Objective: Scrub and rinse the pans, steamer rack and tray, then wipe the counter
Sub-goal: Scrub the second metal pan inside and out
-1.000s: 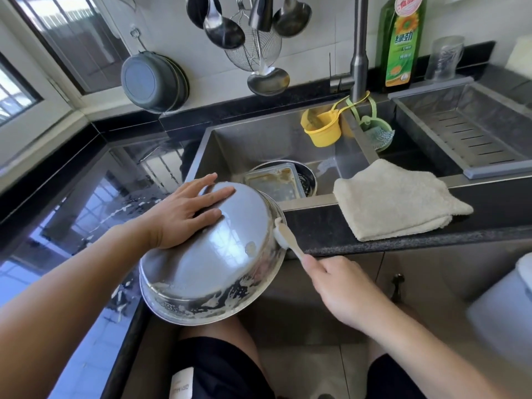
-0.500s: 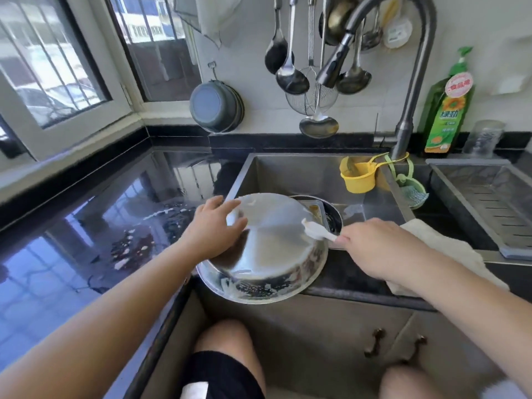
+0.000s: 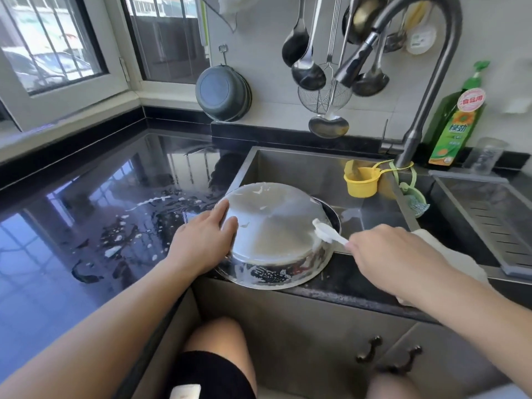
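Left hand (image 3: 201,243) lay spread against the upturned steel pan (image 3: 273,237), fingers straight, steadying it. Pan sat tilted on the front edge of the surface (image 3: 345,286), partly over the sink (image 3: 302,168). Right hand (image 3: 394,254), grip closed round a white brush (image 3: 326,233), bristles on the pan's base. Suds streaked the rim. Risk, as judged: soapy metal under a flat palm could slide off the edge toward the knees. Faucet (image 3: 417,133) beyond, no water seen running.

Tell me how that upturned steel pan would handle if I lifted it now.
The pan is probably slippery: suds streak its wall. It looks thin, so likely light. It may tip, since it overhangs the counter edge, steadied by the left hand.
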`<state>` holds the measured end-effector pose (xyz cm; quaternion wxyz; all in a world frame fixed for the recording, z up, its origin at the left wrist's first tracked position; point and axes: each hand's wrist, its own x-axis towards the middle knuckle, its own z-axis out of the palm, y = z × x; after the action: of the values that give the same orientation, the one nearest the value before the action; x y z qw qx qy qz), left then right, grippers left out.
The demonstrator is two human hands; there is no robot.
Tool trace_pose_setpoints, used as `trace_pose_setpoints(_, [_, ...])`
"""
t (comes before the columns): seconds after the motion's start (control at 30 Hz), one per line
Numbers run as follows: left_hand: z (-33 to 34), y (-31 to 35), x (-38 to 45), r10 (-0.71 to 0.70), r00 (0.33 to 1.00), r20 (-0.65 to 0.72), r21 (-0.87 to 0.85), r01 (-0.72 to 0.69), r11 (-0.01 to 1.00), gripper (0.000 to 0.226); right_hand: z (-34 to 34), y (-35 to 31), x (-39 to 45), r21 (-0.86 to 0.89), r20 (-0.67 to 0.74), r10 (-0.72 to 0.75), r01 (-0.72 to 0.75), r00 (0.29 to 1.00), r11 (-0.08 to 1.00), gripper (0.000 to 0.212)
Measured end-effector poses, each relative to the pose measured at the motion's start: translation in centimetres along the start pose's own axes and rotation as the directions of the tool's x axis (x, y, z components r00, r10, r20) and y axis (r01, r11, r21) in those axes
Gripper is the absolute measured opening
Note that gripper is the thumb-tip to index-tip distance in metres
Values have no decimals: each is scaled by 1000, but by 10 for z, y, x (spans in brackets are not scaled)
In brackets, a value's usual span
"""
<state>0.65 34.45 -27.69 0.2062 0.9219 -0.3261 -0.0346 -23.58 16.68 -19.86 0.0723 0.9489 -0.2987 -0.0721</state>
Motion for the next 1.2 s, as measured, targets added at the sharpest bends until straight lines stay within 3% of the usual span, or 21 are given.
trace_pose_setpoints(0.13, [6, -2, 3, -23, 999, -34, -39, 21, 999, 54, 12, -31, -15, 99, -76, -123, 131, 989, 986, 23])
trace_pose_setpoints(0.2, [7, -3, 2, -21, 999, -39, -53, 19, 998, 55, 8, -23, 4, 116, -63, -35, 42, 997, 992, 18])
trace_pose_setpoints(0.3, [8, -4, 0, -19, 998, -64, -76, 14, 997, 55, -1, -13, 19, 83, -44, 41, -37, 998, 996, 23])
trace_pose_setpoints(0.43, [10, -5, 3, -18, 997, -82, -69, 12, 998, 55, 3, -32, 2, 93, -58, -126, 131, 990, 987, 29])
trace_pose_setpoints(0.57, [10, -6, 2, -2, 995, -95, -24, 0, 1000, 48, -11, -10, 28, 24, -9, -17, 18, 1000, 1000, 31])
trace_pose_setpoints(0.7, [11, -4, 2, -27, 995, -99, -28, 24, 999, 51, -5, -36, 6, 22, 34, -213, 212, 976, 977, 32])
trace_pose_setpoints(0.83, [8, -3, 1, -38, 994, -99, -26, 35, 999, 53, -22, -16, 35, -47, 34, -32, 34, 999, 998, 24])
trace_pose_setpoints(0.97, [10, -2, 1, -49, 994, -93, -35, 46, 998, 53, -12, -39, 11, -20, 56, -212, 213, 976, 977, 30])
trace_pose_setpoints(1.1, [11, -6, 3, -40, 996, -80, -33, 38, 999, 55, -20, -19, 34, -73, 46, -74, 78, 996, 994, 27])
trace_pose_setpoints(1.2, [11, -5, 2, -47, 994, -96, -51, 43, 998, 52, -14, -30, 17, -63, 55, -176, 179, 983, 982, 31])
